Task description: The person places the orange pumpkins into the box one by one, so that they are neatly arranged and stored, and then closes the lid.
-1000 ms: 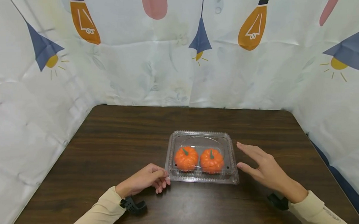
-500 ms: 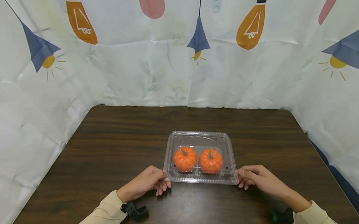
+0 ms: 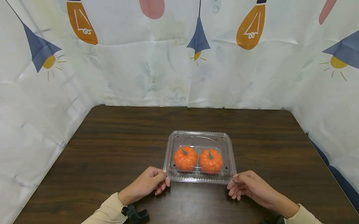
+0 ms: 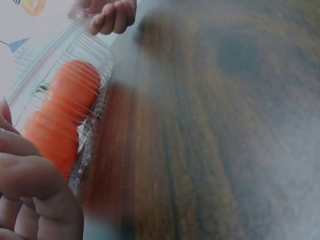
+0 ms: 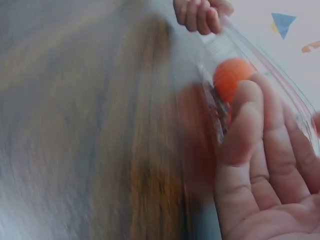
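A clear plastic clamshell container [image 3: 201, 141] rests on the table with its lid down. Inside sit two small orange pumpkins, a left one [image 3: 185, 158] and a right one [image 3: 211, 161], each with a green stem. My left hand [image 3: 147, 183] pinches the container's front left corner, its other fingers curled below the rim. At the front right corner, my right hand [image 3: 253, 190] holds the rim between thumb and bent fingers. Part of that grip is hidden in the right wrist view, where the fingers [image 5: 280, 150] cover one pumpkin.
The dark wood-grain table [image 3: 132, 133] has rounded far corners. A white curtain [image 3: 130, 74] printed with lamps and bulbs stands behind it and along both sides. A black wrist strap [image 3: 137, 215] sits on the left forearm.
My right hand has come down from beside the container to its right edge, then shifted left onto the front right corner. The left hand has stayed at its corner; the container has barely moved.
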The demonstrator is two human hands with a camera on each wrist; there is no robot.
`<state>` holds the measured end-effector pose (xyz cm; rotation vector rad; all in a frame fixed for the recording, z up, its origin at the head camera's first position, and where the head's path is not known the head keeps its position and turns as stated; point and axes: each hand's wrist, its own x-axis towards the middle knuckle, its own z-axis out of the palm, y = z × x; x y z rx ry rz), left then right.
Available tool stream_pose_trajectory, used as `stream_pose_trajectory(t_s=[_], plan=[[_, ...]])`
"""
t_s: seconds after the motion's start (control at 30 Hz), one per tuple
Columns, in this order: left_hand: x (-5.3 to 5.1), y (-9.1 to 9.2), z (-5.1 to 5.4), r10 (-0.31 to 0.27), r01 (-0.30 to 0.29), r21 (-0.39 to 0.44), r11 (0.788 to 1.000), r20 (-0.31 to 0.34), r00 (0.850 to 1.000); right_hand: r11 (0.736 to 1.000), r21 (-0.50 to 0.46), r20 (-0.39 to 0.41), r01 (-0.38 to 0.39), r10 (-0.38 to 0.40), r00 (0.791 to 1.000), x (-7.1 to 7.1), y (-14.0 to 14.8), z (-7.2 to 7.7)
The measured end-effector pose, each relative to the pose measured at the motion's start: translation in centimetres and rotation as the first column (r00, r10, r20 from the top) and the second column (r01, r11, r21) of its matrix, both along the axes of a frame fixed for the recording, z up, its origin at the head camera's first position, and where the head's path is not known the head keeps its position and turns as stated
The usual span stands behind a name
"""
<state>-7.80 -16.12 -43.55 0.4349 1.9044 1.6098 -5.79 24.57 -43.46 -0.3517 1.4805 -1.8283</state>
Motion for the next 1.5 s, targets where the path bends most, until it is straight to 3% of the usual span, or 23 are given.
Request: stream_pose_trajectory(t_s=[0.13, 0.57, 0.97, 1.2, 1.33, 1.4, 1.47, 1.5], plan=[[-0.1, 0.0, -0.1, -0.021, 0.021, 0.003, 1.0, 0.003, 1.0, 0.999, -0.008, 0.019, 0.033, -0.033, 0.999, 0.2, -0.2, -0.1], [-0.4, 0.0, 0.4, -0.042, 0.042, 0.004, 0.999, 0.047, 0.998, 0.999, 0.025, -0.046, 0.041, -0.04, 0.998, 0.3, -0.4, 0.0], [-1.1, 0.0, 0.0, -0.07, 0.06, 0.057, 0.997, 0.2, 0.977, 1.0, -0.017, 0.039, 0.026, -0.025, 0.999, -0.1, -0.2, -0.3], [-1.4, -0.8, 0.4, -0.05, 0.046, 0.024, 0.999, 0.234, 0.971, 0.998, 0.057, 0.144, 0.029, -0.037, 0.989, -0.5, 0.4, -0.2], [-1.7, -2.0, 0.9, 0.014, -0.008, -0.032, 0.999, 0.2, 0.98, 0.986, 0.15, 0.117, 0.073, -0.091, 0.989, -1.1, 1.7, 0.2], [-2.1, -2.7, 1.3, 0.078, -0.069, -0.065, 0.995, 0.138, 0.987, 0.97, 0.215, 0.055, 0.109, -0.123, 0.991, -1.5, 2.6, 0.8], [-2.4, -3.6, 1.8, 0.141, -0.144, -0.128, 0.981, -0.026, 0.99, 0.946, 0.287, -0.059, 0.151, -0.14, 0.988, -2.0, 3.6, 1.4], [-2.5, -4.0, 2.2, 0.179, -0.2, -0.177, 0.964, -0.129, 0.975, 0.928, 0.326, -0.136, 0.179, -0.141, 0.981, -2.2, 4.1, 1.8]])
